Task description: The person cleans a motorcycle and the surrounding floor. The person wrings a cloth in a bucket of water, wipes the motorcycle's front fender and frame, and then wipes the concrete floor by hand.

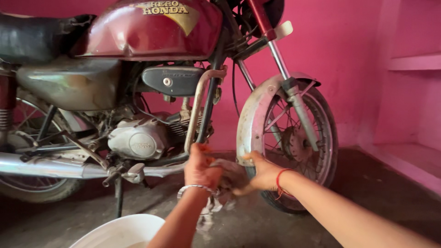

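From the head camera, both hands are gripping a grey rag [228, 177] just in front of a motorbike's front wheel [301, 147]. The left hand [200, 167] is clenching its fingers around the rag; the right hand [262, 173] is pinching its other end beside the mudguard [252, 119]. A white bucket [120, 232] is sitting below.
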